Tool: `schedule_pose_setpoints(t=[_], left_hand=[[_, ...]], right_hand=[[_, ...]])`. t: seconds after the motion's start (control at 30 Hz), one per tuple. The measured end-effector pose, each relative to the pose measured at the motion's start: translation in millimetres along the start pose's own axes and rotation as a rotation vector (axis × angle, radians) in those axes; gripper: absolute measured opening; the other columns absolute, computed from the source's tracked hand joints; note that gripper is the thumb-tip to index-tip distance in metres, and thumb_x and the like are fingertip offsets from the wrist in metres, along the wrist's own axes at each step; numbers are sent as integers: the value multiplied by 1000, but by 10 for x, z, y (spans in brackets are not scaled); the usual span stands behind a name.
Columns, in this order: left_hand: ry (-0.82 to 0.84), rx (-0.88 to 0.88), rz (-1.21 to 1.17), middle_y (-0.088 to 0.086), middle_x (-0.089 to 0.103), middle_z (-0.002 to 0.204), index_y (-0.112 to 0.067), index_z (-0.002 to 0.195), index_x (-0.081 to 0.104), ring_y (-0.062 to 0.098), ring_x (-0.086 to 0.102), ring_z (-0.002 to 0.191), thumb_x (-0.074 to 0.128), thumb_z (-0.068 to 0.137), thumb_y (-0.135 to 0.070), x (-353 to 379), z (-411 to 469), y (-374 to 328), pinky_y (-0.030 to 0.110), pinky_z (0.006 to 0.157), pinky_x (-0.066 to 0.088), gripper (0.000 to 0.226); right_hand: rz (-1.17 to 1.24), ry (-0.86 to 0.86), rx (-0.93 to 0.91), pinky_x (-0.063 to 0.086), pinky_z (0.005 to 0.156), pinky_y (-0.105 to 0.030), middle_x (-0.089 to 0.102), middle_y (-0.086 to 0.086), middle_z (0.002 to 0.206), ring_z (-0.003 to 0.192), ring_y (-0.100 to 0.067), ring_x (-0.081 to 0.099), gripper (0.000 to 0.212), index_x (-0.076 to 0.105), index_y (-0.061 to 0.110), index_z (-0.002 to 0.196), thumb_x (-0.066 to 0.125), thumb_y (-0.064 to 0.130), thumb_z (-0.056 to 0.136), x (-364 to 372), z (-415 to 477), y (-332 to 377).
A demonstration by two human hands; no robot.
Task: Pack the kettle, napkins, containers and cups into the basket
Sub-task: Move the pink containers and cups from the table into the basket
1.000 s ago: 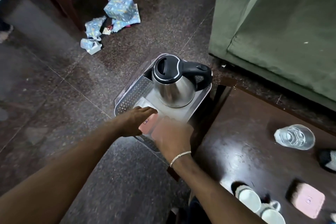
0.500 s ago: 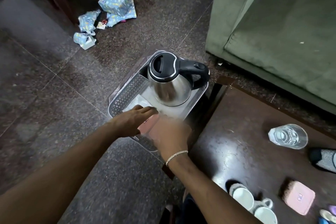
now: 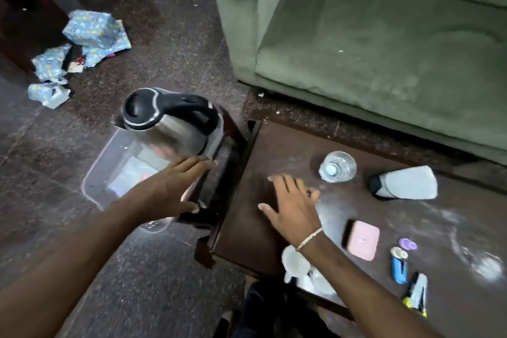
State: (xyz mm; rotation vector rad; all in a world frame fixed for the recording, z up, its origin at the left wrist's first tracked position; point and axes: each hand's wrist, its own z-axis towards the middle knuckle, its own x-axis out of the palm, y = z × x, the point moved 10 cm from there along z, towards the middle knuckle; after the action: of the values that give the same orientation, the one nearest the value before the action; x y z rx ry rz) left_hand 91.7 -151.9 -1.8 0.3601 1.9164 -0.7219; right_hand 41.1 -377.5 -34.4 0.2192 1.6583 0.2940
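Dark speckled stone floor (image 3: 170,35), with a green sofa (image 3: 384,49) at the far side and a dark wooden table (image 3: 274,228) to the right; blue wrapped parcels (image 3: 87,27) lie on the floor at far left, apart from the work.

Item: basket (image 3: 93,173), clear plastic, on the floor just beside the table's left edge. Holds the kettle (image 3: 164,123), steel with black lid and handle, at its far end; flat pale napkins (image 3: 134,170) and a pink shape, blurred, lie nearer in.

Item: left hand (image 3: 167,189), over the basket's near right part, fingers spread and straight, holding nothing.

Item: right hand (image 3: 290,200), over the table, fingers apart and empty, bracelet at the wrist.

Item: white cups (image 3: 295,261), at the table's near edge, partly hidden under the right forearm.

Item: clear glass (image 3: 337,166), near mid-table, upright.

Item: pink container (image 3: 362,240), flat and lidded, to the right of the right wrist.

Step in hand, as judged: fetching the next piece from the table. Advice: take the pink container squarely by its edges, carry it level, and set it flat on the matching pink piece beside the kettle, keeping clear of the kettle body. Leave room in the near corner for the cups, which are best placed upright and last.
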Motion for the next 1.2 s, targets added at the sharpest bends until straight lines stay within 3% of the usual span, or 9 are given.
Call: schedule_pose_setpoints(t=[0.17,0.37,0.6,0.73,0.87,1.07,1.2], left_hand=[[69,101,-116,-5,29,164,-32,161,21,19,28,148,90,72,-43,496,718,-961,36,119,34,114],[140,186,-158,2,35,165,-22,162,28,24,38,146,84,74,-43,1270,1394,-2182,40,121,37,106],[242,210,-66,6,27,169,-15,165,21,27,30,151,87,76,-39,2095,1894,-3128,44,122,36,113],[301,167,26,6,22,170,-14,165,17,29,30,152,92,74,-38,2415,2010,-3345,46,120,38,120],[297,117,42,3,26,165,-17,163,19,31,41,139,93,72,-36,2557,2028,-3436,49,113,47,119],[266,122,46,4,34,158,-16,162,21,30,45,130,92,73,-37,2575,2032,-3478,45,111,48,116],[280,101,19,1,34,154,-19,162,19,30,45,128,92,75,-35,2552,2034,-3442,46,101,54,115]], right_hand=[[15,60,155,38,86,-45,62,6,126,115,-24,57,56,56,29,128,72,54,80,-91,-478,-1259],[-26,107,285,35,79,-41,63,2,120,111,-26,58,53,57,26,122,73,49,77,-49,-1130,-2445],[85,125,456,45,87,-44,59,-1,122,112,-30,57,56,60,22,125,81,40,76,154,-1692,-3418],[208,159,502,47,94,-41,54,-7,125,110,-35,56,56,61,16,127,84,26,77,329,-1868,-3724],[328,167,553,50,95,-34,51,-6,128,109,-30,60,57,62,21,132,84,26,79,448,-1910,-3856],[425,187,550,56,91,-40,50,-4,126,95,-26,64,53,65,32,130,83,27,81,516,-1827,-3842],[447,226,545,55,93,-40,49,-1,123,95,-23,64,47,69,32,125,83,26,81,566,-1792,-3837]])
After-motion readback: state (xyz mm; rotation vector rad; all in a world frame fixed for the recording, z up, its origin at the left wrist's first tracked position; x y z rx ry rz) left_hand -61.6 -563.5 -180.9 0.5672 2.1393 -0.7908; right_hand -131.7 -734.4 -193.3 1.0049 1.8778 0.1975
